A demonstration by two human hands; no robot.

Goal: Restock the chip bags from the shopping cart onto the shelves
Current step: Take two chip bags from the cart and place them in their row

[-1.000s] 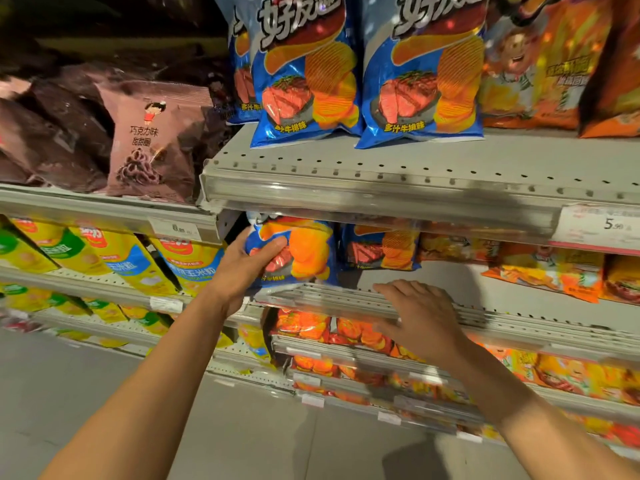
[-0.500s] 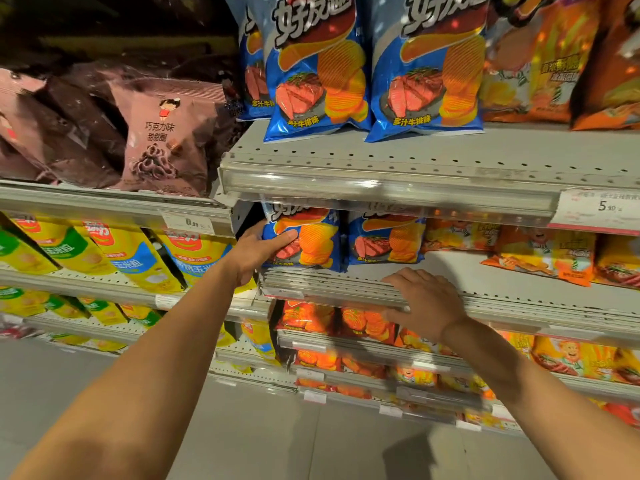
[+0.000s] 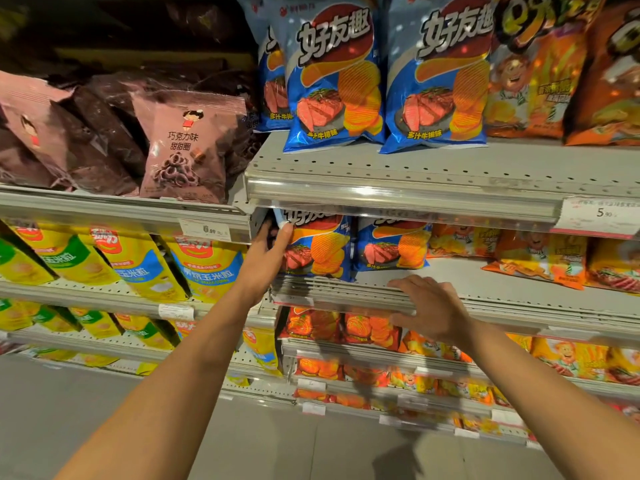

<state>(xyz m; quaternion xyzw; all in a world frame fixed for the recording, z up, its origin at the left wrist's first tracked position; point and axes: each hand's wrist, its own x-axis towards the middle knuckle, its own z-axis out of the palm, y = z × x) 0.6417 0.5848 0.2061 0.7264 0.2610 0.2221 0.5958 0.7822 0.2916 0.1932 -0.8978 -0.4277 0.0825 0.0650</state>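
A blue chip bag (image 3: 320,247) with a steak picture stands upright at the left end of the second shelf (image 3: 450,299). My left hand (image 3: 265,261) grips its left edge, thumb across the front near the top. A second blue bag (image 3: 391,245) of the same kind stands right beside it. My right hand (image 3: 433,308) lies flat with straight fingers on the front rail of that shelf and holds nothing. The shopping cart is out of view.
The upper shelf (image 3: 415,174) carries large blue steak bags (image 3: 332,74) and orange bags (image 3: 530,74). Brown-pink bags (image 3: 187,147) and yellow bags (image 3: 138,261) fill the left bay. Orange bags (image 3: 533,258) lie on the second shelf's right part. Lower shelves hold red-orange bags (image 3: 346,327). Grey floor below.
My left hand has pushed the blue bag back onto the second shelf and stood it upright beside its neighbour. My right hand stays on the shelf rail.
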